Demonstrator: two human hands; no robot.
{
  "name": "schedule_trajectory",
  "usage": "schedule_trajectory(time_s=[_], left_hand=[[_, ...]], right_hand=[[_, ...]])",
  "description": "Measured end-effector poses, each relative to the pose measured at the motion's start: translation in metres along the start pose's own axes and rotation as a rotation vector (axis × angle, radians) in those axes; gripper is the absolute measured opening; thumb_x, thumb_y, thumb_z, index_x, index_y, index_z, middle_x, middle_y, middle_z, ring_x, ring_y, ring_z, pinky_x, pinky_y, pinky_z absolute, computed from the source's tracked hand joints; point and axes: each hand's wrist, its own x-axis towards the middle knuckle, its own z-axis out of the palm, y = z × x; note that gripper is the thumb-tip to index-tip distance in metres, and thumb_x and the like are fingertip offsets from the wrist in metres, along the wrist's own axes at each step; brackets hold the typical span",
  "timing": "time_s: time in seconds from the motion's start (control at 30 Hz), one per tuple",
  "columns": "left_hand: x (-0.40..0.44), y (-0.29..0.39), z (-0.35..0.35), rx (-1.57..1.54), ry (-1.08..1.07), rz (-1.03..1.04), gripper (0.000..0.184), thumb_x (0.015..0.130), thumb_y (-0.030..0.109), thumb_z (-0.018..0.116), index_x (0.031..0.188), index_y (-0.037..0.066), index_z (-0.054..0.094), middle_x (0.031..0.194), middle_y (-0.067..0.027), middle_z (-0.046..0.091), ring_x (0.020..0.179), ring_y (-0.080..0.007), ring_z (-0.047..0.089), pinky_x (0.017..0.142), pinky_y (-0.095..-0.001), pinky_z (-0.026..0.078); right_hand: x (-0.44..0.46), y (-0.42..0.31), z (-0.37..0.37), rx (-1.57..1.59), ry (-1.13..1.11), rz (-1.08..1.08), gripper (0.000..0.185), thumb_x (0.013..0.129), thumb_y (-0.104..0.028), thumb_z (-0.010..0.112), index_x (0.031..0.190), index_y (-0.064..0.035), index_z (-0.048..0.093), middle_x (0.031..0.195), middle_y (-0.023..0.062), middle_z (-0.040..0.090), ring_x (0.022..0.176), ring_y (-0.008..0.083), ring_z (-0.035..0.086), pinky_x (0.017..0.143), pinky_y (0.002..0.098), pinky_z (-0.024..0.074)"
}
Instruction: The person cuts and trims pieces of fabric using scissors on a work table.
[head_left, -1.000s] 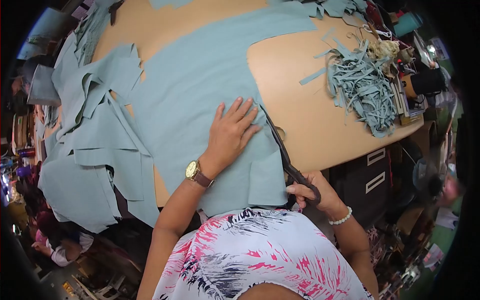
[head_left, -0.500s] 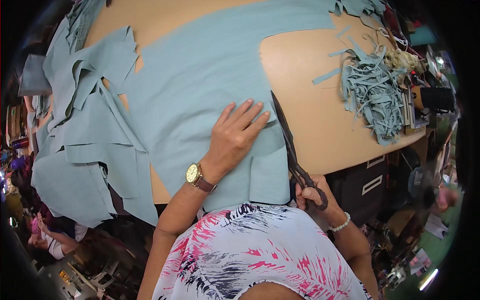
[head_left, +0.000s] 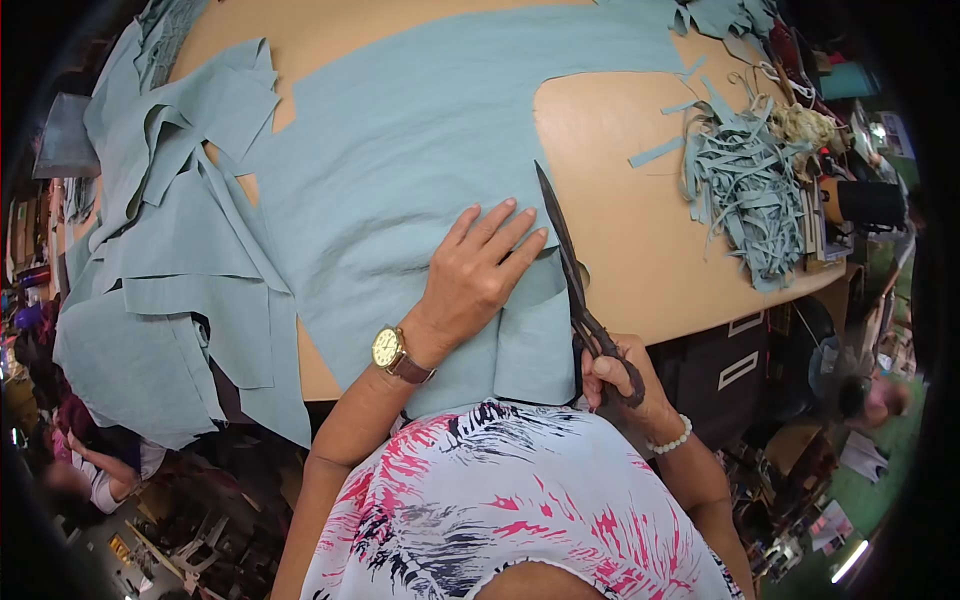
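Wooden table, crowded on both sides. To the left, loose cloth pieces overlap in a heap, some hanging past the near edge; they lie right beside the large blue-green cloth. To the right, a tangled pile of thin strips, one loose strip pointing toward the cloth. Bare tabletop separates pile from scissors. More scraps at the far right corner. Dark drawers below the right edge. Another person at lower left, well apart from the work.

Large cloth spreads across the middle of the table, its near end reaching the wearer's body, with a folded flap there. Left hand flat on it, fingers extended and slightly apart, gripping nothing. Right hand closed around the handles of dark scissors; blades run along the cloth's right edge, tip pointing away from the body.

Against the frame just before: cloth sits slightly farther right, nearer the strips. Creases left of the left hand look deeper. Right hand keeps its grip.
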Motion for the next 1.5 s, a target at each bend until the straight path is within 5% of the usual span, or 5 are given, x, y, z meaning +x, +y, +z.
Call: schedule_trajectory(time_s=[0.33,0.43,0.63,1.03,1.5], left_hand=[[-0.002,0.000,0.000,-0.007,-0.015,0.009,0.029,0.073,0.007,0.061,0.102,0.010,0.062,0.111,-0.0071,0.059,0.106,-0.0247,0.055,0.087,-0.0427,0.043],[-0.002,0.000,0.000,-0.013,-0.020,0.008,0.030,0.073,0.007,0.061,0.102,0.009,0.062,0.111,-0.0070,0.059,0.106,-0.0248,0.055,0.087,-0.0430,0.043],[-0.002,0.001,0.000,-0.015,-0.017,0.011,0.030,0.072,0.007,0.061,0.102,0.009,0.062,0.111,-0.0070,0.059,0.105,-0.0248,0.055,0.086,-0.0430,0.043],[-0.003,0.004,-0.005,-0.023,-0.017,0.024,0.030,0.072,0.007,0.061,0.102,0.009,0.062,0.110,-0.0073,0.060,0.104,-0.0244,0.056,0.086,-0.0424,0.044],[-0.008,0.005,-0.009,-0.058,0.003,0.019,0.029,0.072,0.007,0.062,0.101,0.010,0.062,0.109,-0.0071,0.060,0.103,-0.0240,0.056,0.086,-0.0416,0.044]], right_hand=[[-0.003,0.006,0.002,-0.016,0.020,0.031,0.031,0.080,-0.027,0.062,0.069,-0.0019,0.048,0.052,0.0020,0.046,0.042,0.0093,0.046,0.041,0.0215,0.0381],[-0.004,0.011,0.003,0.056,0.037,0.036,0.021,0.080,-0.016,0.062,0.067,-0.0025,0.053,0.050,0.0015,0.051,0.041,0.0063,0.048,0.039,0.0188,0.0358],[-0.008,-0.003,0.007,-0.123,0.066,0.104,0.020,0.080,-0.014,0.063,0.068,-0.0022,0.053,0.049,0.0005,0.051,0.040,0.0048,0.048,0.038,0.0170,0.0346],[0.011,-0.012,0.008,-0.070,-0.014,-0.023,0.042,0.079,-0.042,0.059,0.068,-0.0023,0.049,0.052,0.0038,0.047,0.043,0.0113,0.048,0.042,0.0224,0.0396],[0.013,-0.013,0.010,-0.067,0.024,-0.006,0.033,0.083,-0.031,0.059,0.070,-0.0026,0.048,0.053,0.0015,0.044,0.042,0.0081,0.045,0.040,0.0208,0.0372]])
